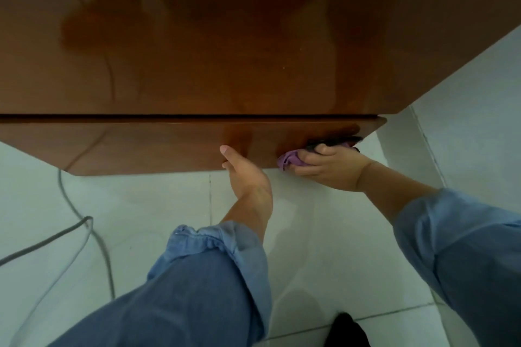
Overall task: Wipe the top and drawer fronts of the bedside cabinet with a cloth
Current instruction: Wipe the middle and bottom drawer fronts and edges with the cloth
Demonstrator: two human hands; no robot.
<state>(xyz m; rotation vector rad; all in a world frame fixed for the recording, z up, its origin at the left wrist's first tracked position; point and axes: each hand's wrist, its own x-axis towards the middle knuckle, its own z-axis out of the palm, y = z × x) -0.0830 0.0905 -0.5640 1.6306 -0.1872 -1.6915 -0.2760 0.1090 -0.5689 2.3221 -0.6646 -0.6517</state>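
The glossy brown bedside cabinet (225, 51) fills the upper part of the head view, seen from above. A dark gap separates its top from the drawer front (141, 144) below. My right hand (324, 169) grips a bunched purple cloth (290, 159) and holds it against the right end of the drawer front, near its lower edge. My left hand (245, 175) reaches to the drawer front's bottom edge just left of the cloth. Its thumb lies up against the wood and its fingers are hidden beneath the edge. Both forearms wear rolled blue denim sleeves.
White floor tiles (324, 248) lie under the cabinet and around it. A grey cable (84, 222) loops over the floor at the left. A dark object (346, 329) shows at the bottom edge, right of centre.
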